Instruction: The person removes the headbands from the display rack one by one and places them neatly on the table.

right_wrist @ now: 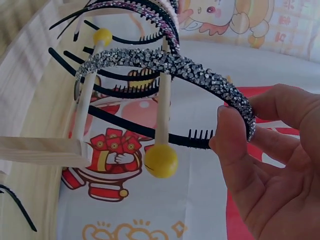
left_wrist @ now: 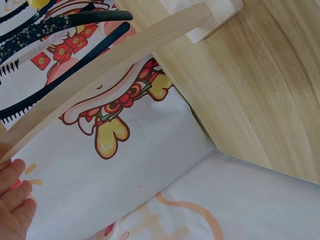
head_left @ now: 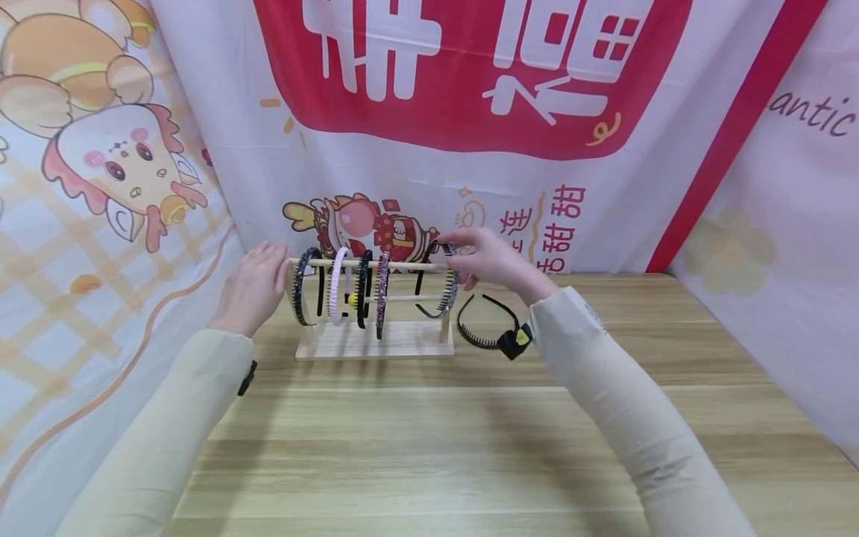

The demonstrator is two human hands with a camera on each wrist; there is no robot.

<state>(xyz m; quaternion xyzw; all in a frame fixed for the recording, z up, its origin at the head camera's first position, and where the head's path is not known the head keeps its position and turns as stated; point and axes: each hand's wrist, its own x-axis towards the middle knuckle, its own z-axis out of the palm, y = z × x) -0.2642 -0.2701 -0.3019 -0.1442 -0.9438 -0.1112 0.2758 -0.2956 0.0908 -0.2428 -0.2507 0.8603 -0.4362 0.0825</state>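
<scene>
A wooden headband rack (head_left: 376,349) stands on the table with several headbands hung over its rods. My right hand (head_left: 488,257) pinches the silver glitter headband (right_wrist: 200,77) between thumb and fingers; this headband arches around the rods near the rack's right end. My left hand (head_left: 253,287) holds the top of the rack's left side post (left_wrist: 110,62), its fingertips showing beside the wood; the thumb is hidden in the left wrist view. Farther left on the rods hang a purple glitter headband (head_left: 382,291), a black one (head_left: 364,287), a pink one (head_left: 335,287) and a dark beaded one (head_left: 300,291).
A black headband with a bow (head_left: 513,341) lies on the wooden table (head_left: 416,447), right of the rack. Yellow balls (right_wrist: 161,161) cap the rod ends. Printed cloth (head_left: 235,112) hangs close behind and on both sides.
</scene>
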